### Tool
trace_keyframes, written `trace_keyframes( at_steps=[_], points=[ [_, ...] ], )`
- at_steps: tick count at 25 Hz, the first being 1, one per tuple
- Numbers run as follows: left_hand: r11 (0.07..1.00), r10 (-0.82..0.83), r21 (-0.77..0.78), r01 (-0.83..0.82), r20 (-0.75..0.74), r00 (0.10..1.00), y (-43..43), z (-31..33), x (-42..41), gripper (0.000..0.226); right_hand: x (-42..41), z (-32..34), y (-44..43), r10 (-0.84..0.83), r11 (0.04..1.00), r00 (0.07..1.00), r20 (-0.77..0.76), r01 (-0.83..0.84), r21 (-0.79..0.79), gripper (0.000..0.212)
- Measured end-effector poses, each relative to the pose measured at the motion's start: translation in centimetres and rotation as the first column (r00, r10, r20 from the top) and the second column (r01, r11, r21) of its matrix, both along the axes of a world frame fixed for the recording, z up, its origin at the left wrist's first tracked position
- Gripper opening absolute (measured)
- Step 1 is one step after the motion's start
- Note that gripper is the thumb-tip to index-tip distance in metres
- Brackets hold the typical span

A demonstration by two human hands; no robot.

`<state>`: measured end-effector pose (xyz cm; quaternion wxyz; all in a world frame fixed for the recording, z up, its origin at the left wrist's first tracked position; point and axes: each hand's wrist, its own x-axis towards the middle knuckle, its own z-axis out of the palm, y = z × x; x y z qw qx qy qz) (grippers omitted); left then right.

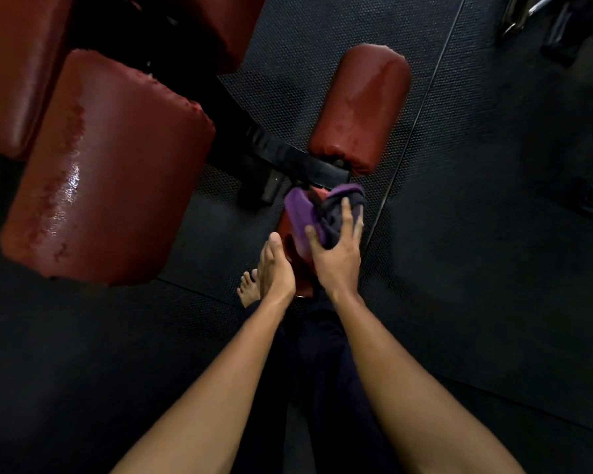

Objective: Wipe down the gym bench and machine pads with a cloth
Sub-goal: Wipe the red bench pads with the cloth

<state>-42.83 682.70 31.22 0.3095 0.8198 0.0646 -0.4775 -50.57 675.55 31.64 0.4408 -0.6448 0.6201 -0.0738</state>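
At the far left edge a dark red vinyl pad (18, 63) runs up out of view. Just beside it sits the big seat pad (107, 172) of the bench, the same red vinyl, with a wet sheen along its left side and scuffed, worn patches along the edges. Another red pad (226, 25) shows at the top, partly in shadow. From under the seat pad a black frame arm (281, 152) slopes down to the right toward the foot rollers.

Below that, a bare foot (249, 289) stands on the black rubber floor mat (493, 234), with dark trousers (315, 364) between the two forearms. The left hand (276, 268) lies along the left side of the lower roller pad (295, 265), touching it. The fingers that show are straight, so its grip is slack and holds nothing.

The lower roller pad is mostly covered by the hands. On top of its far end sits the purple cloth (303, 213), bunched up, with darker folds on its right. The right hand (338, 258) is on it - thumb on the purple part, fingers spread and curled over the dark folds - so its grip is closed around the cloth, pressing it against the roller.

Up and to the right is the second roller pad (360, 107), clear of both hands, its red vinyl glossy. A thin seam in the floor mat (415, 121) runs diagonally past it. Dark gym equipment (541, 22) fills the top right corner, too dim to identify.
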Motion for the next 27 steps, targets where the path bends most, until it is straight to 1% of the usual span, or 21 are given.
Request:
trace_keyframes(
  at_steps=[1,2,3,4,5,6,7,8,9,10,12,13,15,16,17,19,20,21,23,25,27],
  points=[
    [0.998,0.055,0.015,-0.054,-0.04,0.998,0.5,-2.7,0.5,0.105,-0.3,-0.3,0.6,-0.148,0.984,0.989,-0.007,0.148,0.099,0.088],
    [0.993,0.11,0.063,-0.104,-0.094,0.989,1.8,-7.2,0.5,0.115,-0.8,-0.4,1.6,-0.256,0.947,0.966,-0.036,0.258,0.192,0.093],
    [0.979,0.184,0.114,-0.17,-0.119,0.976,2.8,-10.4,0.7,0.117,-1.4,-0.3,2.8,-0.296,0.922,0.953,-0.058,0.301,0.242,0.1],
    [0.97,0.216,0.146,-0.196,-0.132,0.968,2.9,-11.0,1.0,0.116,-2.1,-0.2,4.2,-0.29,0.915,0.954,-0.069,0.298,0.272,0.105],
    [0.973,0.195,0.151,-0.175,-0.126,0.973,2.3,-8.8,1.0,0.112,-2.7,-0.2,5.6,-0.245,0.93,0.967,-0.066,0.254,0.266,0.103],
    [0.985,0.147,0.106,-0.137,-0.084,0.986,1.0,-4.6,0.7,0.103,-3.3,-0.1,6.9,-0.157,0.957,0.986,-0.061,0.167,0.238,0.097],
    [0.992,0.098,0.077,-0.095,-0.035,0.995,-0.1,-0.7,0.1,0.087,-3.6,0.3,7.7,-0.035,0.978,0.997,-0.063,0.047,0.203,0.091],
    [0.998,0.031,0.047,-0.033,0.038,0.999,-0.7,2.3,-0.8,0.074,-3.6,0.5,7.9,0.103,0.984,0.992,-0.07,-0.091,0.156,0.09],
    [0.999,-0.005,0.043,0.001,0.08,0.997,-0.6,3.7,-1.9,0.066,-3.2,0.4,7.4,0.241,0.968,0.964,-0.113,-0.23,0.1,0.09],
    [1.0,-0.03,0.011,0.029,0.102,0.994,-0.2,4.0,-3.1,0.063,-2.7,0.1,6.3,0.329,0.944,0.932,-0.152,-0.325,0.048,0.087],
    [0.998,0.002,-0.061,0.006,0.119,0.993,0.4,3.6,-3.8,0.058,-1.2,0.2,3.1,0.352,0.935,0.926,-0.136,-0.354,0.012,0.077],
    [0.998,0.03,-0.061,-0.023,0.114,0.993,0.5,3.3,-3.6,0.055,-0.6,0.2,1.5,0.324,0.945,0.94,-0.109,-0.326,-0.007,0.077],
    [0.999,0.037,-0.031,-0.034,0.111,0.993,0.5,2.6,-2.5,0.055,-0.1,0.4,0.1,0.203,0.978,0.978,-0.057,-0.206,-0.043,0.078],
    [1.0,0.017,0.005,-0.018,0.091,0.996,0.5,2.5,-1.8,0.057,-0.2,0.4,0.3,0.122,0.992,0.992,-0.037,-0.124,-0.032,0.078],
    [1.0,0.0,0.022,-0.002,0.047,0.999,0.5,2.2,-1.0,0.061,-0.3,0.5,0.8,0.035,0.999,0.999,-0.026,-0.035,0.016,0.08],
    [0.999,0.003,0.037,-0.002,-0.028,1.0,0.5,0.7,0.6,0.078,-0.9,0.5,2.7,-0.096,0.987,0.994,-0.042,0.101,0.122,0.085],
    [0.998,0.004,0.067,-0.001,-0.053,0.999,0.6,0.0,1.1,0.094,-1.3,0.5,3.8,-0.108,0.982,0.992,-0.058,0.115,0.152,0.086],
    [0.995,0.002,0.097,0.006,-0.079,0.997,0.8,-0.8,1.5,0.108,-1.7,0.8,5.0,-0.065,0.983,0.995,-0.07,0.075,0.166,0.086],
    [0.997,0.018,0.08,-0.01,-0.09,0.996,1.2,-2.3,1.1,0.117,-2.3,1.5,6.8,0.132,0.985,0.987,-0.092,-0.12,0.123,0.084],
    [0.999,0.03,0.026,-0.028,-0.064,0.998,1.7,-3.4,0.5,0.129,-1.9,1.7,6.9,0.327,0.945,0.931,-0.159,-0.322,0.057,0.088],
    [0.999,0.04,-0.013,-0.041,-0.035,0.999,1.7,-3.1,0.4,0.131,-0.6,1.3,4.6,0.427,0.896,0.872,-0.239,-0.443,-0.015,0.089]
  ],
)
